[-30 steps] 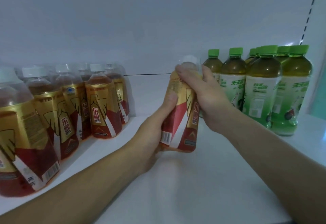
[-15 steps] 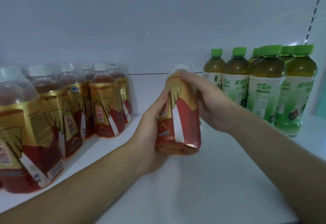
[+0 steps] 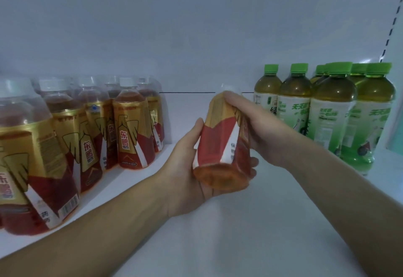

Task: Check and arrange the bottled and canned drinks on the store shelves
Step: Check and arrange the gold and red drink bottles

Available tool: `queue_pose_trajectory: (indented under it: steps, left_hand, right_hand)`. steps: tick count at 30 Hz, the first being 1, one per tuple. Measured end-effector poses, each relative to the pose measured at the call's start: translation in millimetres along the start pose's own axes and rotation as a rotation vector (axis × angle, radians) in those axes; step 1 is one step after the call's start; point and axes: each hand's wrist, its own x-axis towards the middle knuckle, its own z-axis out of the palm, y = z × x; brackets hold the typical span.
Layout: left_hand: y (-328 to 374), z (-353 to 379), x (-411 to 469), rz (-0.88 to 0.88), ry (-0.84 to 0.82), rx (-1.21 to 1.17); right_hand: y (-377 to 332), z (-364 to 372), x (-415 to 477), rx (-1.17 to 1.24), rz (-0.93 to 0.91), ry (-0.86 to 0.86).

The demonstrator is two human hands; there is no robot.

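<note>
- We hold a red-and-gold bottle [image 3: 220,146] above the shelf [image 3: 261,233], between the two groups of drinks. It is tilted, base toward us and cap away.
- Our left hand [image 3: 185,167] cups it from below, thumb on the label.
- Our right hand [image 3: 261,128] grips its upper part, fingers curled over the shoulder.
- At left, matching bottles [image 3: 135,128] stand in rows.
- At right stand green-capped bottles [image 3: 327,119].
</note>
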Motion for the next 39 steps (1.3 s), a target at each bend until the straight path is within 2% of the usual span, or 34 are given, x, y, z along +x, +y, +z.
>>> queue_pose_trajectory:
  steps: [4,6,10,11,13,15,17,20,22,25,27,29,32,36,39]
  left_hand:
    - [6,-3,-4,-0.093,-0.351,-0.165]
    - [9,-4,-3,-0.058,-0.413,-0.177]
    - [8,-10,3,-0.046,-0.405,-0.162]
    - [8,-9,2,-0.036,-0.361,-0.077]
    - [6,-3,1,0.036,-0.174,0.274]
    - [3,4,-2,0.171,-0.023,0.591]
    - [0,3,-1,0.308,0.064,0.733]
    - [-1,-9,5,0.476,0.217,0.799]
    - [-2,-17,10,0.550,0.228,0.860]
    - [-6,-24,13,0.584,0.203,0.857]
    - [-5,-20,10,0.588,0.183,0.801]
    - [-4,-17,9,0.548,0.168,0.747]
    - [-2,-16,12,0.493,0.125,0.610]
    - [-3,-13,9,0.321,-0.094,0.416]
    - [-5,-9,6,0.246,-0.090,0.311]
  right_hand:
    - [6,-9,2,0.227,0.103,-0.141]
    - [8,-14,5,0.340,0.118,-0.151]
    - [11,-13,5,0.372,0.096,-0.156]
    - [8,-9,3,0.328,0.088,-0.140]
    - [2,-4,0,0.256,0.035,-0.009]
    - [-3,2,-3,0.186,-0.137,0.132]
    - [-7,10,-9,0.068,-0.388,0.187]
    - [-1,15,-16,-0.216,-0.735,0.138]
    - [5,15,-16,-0.423,-0.960,0.129]
    - [11,15,-12,-0.515,-1.086,0.153]
    - [9,15,-12,-0.450,-1.020,0.175]
    - [2,16,-13,-0.339,-0.836,0.219]
    - [-9,7,-11,-0.010,-0.543,0.241]
    - [-16,0,-13,0.233,-0.168,-0.033]
    - [-16,6,-16,0.274,-0.151,-0.044]
